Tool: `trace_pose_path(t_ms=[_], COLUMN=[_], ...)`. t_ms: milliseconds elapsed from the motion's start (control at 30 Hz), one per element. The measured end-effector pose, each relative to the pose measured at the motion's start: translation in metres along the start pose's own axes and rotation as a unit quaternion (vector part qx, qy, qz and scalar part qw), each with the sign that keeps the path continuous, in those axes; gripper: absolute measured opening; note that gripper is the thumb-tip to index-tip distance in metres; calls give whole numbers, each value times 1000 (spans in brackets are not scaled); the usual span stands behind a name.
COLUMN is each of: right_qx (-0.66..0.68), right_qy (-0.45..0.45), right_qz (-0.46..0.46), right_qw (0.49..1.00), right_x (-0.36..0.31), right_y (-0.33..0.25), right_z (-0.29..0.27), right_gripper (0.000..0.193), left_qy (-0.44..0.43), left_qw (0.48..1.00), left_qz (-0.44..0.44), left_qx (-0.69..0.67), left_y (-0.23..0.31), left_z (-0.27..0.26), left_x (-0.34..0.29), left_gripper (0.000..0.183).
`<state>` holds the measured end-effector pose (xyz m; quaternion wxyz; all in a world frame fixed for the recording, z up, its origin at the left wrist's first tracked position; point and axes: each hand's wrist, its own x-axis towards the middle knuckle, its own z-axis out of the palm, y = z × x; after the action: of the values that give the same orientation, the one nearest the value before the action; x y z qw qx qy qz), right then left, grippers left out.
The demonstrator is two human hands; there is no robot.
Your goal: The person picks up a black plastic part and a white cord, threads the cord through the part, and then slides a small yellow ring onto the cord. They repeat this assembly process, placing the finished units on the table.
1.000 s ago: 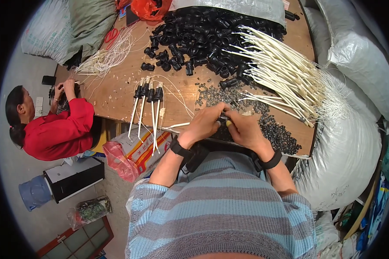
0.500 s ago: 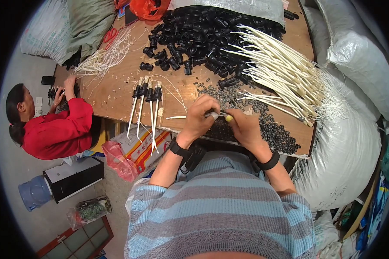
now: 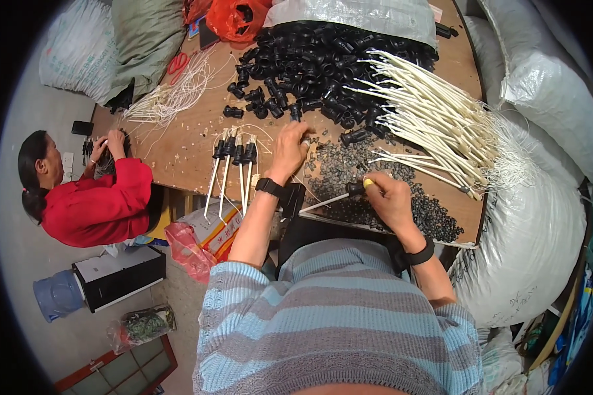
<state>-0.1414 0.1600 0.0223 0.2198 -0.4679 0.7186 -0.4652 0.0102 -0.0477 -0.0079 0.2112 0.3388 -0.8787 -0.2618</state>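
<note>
My left hand (image 3: 288,150) reaches over the table, fingers stretched forward and fingertips at a black plastic fitting (image 3: 296,112) on the near edge of the pile. Whether it grips that fitting is hidden. A light wrapping shows on one of its digits. My right hand (image 3: 390,199), with a yellow cover on a digit, is closed on a white sleeved wire (image 3: 326,201). A black part (image 3: 355,189) sits on this wire beside the fingers, and its free end points left toward the table edge. Small dark parts (image 3: 428,214) lie scattered under and around the right hand.
A heap of black fittings (image 3: 323,62) and a bundle of white sleeved wires (image 3: 435,118) cover the far table. Several wires with black fittings (image 3: 237,155) lie at the left edge. A person in red (image 3: 95,204) works at the far left; white sacks (image 3: 524,250) stand right.
My hands have come apart. The left has moved forward to the fittings, while the right keeps the white sleeved wire, now lower and angled toward me. The whole view has shifted slightly.
</note>
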Motion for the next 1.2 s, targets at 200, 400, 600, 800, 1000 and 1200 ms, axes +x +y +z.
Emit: trace_pose_path(t_ms=[200, 400, 600, 800, 1000, 1200], right_qx=[41, 85, -62, -233, -180, -23], right_qy=[3, -4, 69, 115, 102, 45], right_qz=[121, 55, -46, -171, -175, -118], right_qw=[992, 995, 995, 950, 963, 992], right_x=[10, 10, 4, 1, -1, 0], right_y=[11, 22, 5, 2, -7, -8], right_z=[2, 12, 15, 19, 18, 5], right_gripper=[14, 12, 8, 6, 4, 16], left_qy=[-3, 31, 67, -11, -7, 45], left_qw=[975, 978, 975, 904, 919, 951], left_qz=[15, 165, 67, -170, -152, -87], left_qx=[-222, -123, -203, -393, -363, -293], left_y=[66, 109, 105, 101, 96, 85], left_z=[3, 28, 25, 28, 20, 23], left_x=[-25, -47, -54, -54, -52, -51], left_gripper=[24, 25, 34, 22, 15, 17])
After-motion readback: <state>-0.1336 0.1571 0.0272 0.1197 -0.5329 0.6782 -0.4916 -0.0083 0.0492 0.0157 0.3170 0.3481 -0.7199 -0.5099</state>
